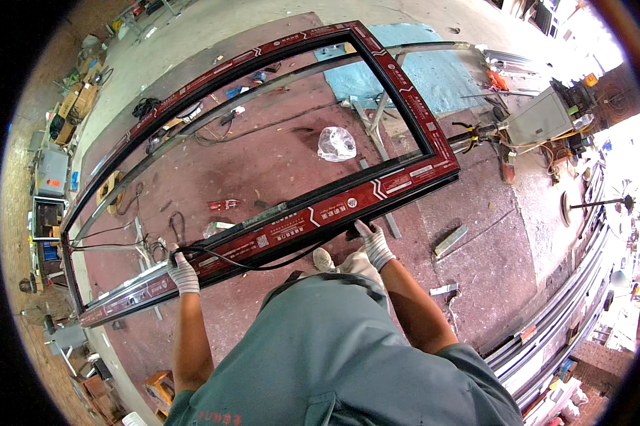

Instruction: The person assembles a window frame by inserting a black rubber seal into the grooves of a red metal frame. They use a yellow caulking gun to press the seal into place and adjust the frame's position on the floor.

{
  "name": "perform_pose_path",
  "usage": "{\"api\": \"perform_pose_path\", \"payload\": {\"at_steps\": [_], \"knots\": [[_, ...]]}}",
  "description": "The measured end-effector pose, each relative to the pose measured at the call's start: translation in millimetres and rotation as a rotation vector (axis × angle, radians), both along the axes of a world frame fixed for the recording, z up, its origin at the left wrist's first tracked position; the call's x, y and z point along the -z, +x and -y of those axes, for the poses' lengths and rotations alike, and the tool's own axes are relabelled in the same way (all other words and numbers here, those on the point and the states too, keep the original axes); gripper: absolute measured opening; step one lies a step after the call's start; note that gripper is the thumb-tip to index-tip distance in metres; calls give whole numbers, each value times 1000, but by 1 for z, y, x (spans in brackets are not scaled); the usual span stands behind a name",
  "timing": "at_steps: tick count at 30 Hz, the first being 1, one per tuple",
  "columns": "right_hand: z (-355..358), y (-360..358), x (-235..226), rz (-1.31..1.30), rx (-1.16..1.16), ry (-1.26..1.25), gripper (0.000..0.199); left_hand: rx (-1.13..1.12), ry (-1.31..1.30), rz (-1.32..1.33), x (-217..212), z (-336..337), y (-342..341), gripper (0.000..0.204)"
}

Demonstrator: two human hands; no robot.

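Observation:
A large rectangular window frame (405, 92) of black profile with dark red protective film hangs level above the floor in front of me. My left hand (184, 273), in a white work glove, grips the frame's near rail toward its left end. In a matching glove, my right hand (374, 243) holds the underside of the same near rail (299, 220) further right. A black cable (263, 264) droops below that rail between my hands. My grey-green shirt fills the bottom of the view.
The reddish floor holds a clear plastic bag (335, 144), short metal offcuts (451, 240), red-handled tools and cables. A blue sheet (434, 71) lies at the back. A grey box with wires (540, 117) stands right; long metal profiles (561, 312) line the right side.

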State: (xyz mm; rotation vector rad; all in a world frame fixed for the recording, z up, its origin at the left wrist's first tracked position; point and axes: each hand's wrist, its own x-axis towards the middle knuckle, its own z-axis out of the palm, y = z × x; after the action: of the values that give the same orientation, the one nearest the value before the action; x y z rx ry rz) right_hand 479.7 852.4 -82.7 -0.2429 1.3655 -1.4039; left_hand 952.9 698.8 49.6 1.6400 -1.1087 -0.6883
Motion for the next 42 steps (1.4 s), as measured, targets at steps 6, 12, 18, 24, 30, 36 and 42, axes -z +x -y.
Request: {"api": "perform_pose_path", "payload": {"at_steps": [6, 12, 18, 24, 30, 36, 42], "knots": [[-2, 11, -3, -158, -27, 47, 42, 58, 31, 168, 27, 5, 11, 49], [2, 27, 28, -219, -63, 213, 37, 65, 24, 187, 24, 4, 8, 49], [-1, 11, -1, -48, 51, 158, 57, 64, 9, 155, 24, 5, 4, 48], [-3, -102, -14, 126, 188, -128, 17, 70, 84, 354, 25, 5, 12, 56], [-10, -199, -8, -26, 444, -92, 22, 72, 71, 302, 18, 5, 2, 54], [-4, -151, -6, -81, 397, -78, 24, 80, 52, 306, 20, 3, 2, 55], [-4, -9, 13, 44, 57, -15, 23, 24, -35, 265, 3, -1, -22, 47]]}}
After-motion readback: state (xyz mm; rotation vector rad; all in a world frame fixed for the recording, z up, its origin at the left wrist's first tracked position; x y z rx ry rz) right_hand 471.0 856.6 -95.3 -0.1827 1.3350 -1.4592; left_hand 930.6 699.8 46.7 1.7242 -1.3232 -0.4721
